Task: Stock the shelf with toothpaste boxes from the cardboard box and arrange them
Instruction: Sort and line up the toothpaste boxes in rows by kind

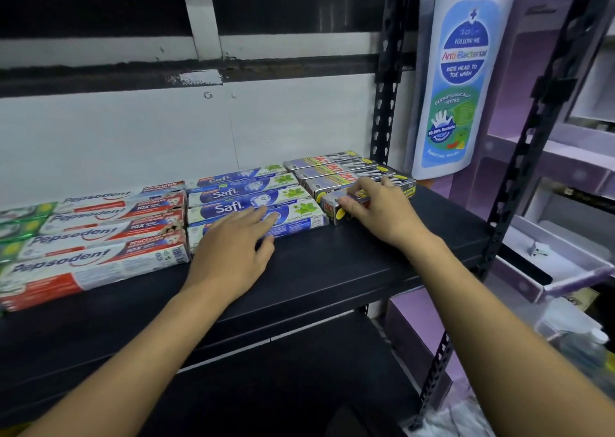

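Observation:
Toothpaste boxes lie in rows on a black shelf (332, 270). Red-and-white Pepsodent boxes (100, 237) fill the left, with green boxes (20, 217) at the far left edge. Blue Safi boxes (253, 193) sit in the middle. Grey boxes with red lettering (339, 170) are stacked at the right. My left hand (236, 250) lies flat with straight fingers on the front Safi box. My right hand (372, 210) curls its fingers over the frontmost grey box (331, 205) and grips it. The cardboard box is not in view.
A black perforated upright (382, 104) stands at the shelf's back right and another (519, 170) at the front right. A large white wash bottle (459, 77) hangs beside them. Purple shelving (565, 203) with trays is further right. A lower black shelf (266, 386) sits beneath.

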A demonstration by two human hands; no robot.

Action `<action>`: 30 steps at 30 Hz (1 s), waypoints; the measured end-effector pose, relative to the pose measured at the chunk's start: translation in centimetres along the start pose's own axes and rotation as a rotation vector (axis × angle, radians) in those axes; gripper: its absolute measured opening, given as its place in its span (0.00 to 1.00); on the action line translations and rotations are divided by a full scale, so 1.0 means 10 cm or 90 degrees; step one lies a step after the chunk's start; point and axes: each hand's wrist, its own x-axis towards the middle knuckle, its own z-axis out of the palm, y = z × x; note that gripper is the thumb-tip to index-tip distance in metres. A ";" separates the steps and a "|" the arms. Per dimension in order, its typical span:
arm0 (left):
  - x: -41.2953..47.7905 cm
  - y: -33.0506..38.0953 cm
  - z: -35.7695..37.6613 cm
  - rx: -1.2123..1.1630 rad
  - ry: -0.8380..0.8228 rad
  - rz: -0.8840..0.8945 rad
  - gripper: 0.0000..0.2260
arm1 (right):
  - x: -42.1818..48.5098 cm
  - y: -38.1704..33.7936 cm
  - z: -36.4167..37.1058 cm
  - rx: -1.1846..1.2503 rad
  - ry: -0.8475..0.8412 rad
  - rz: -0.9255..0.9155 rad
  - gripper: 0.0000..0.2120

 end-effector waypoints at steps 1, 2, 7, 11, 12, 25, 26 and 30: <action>0.00 0.00 0.01 -0.003 0.002 0.000 0.21 | 0.01 0.01 0.02 0.008 0.011 -0.003 0.16; 0.01 -0.01 0.02 -0.007 0.004 0.000 0.21 | 0.01 0.03 0.04 0.017 0.024 -0.006 0.16; 0.01 -0.04 0.07 -0.035 0.025 -0.004 0.21 | 0.03 0.08 0.09 0.007 0.049 0.011 0.23; 0.02 -0.04 0.08 -0.035 0.025 -0.007 0.22 | 0.06 0.11 0.09 -0.012 0.017 0.026 0.27; 0.02 -0.04 0.08 -0.034 0.026 -0.008 0.22 | 0.07 0.12 0.09 -0.021 0.011 0.023 0.26; 0.09 0.13 0.01 0.000 0.100 0.048 0.24 | 0.26 0.54 -0.32 0.195 0.144 0.171 0.25; 0.14 0.20 0.01 -0.013 0.115 0.048 0.24 | 0.26 0.55 -0.31 0.201 0.136 0.170 0.25; 0.36 0.44 0.06 -0.030 0.113 0.039 0.26 | 0.26 0.54 -0.31 0.145 0.116 0.144 0.26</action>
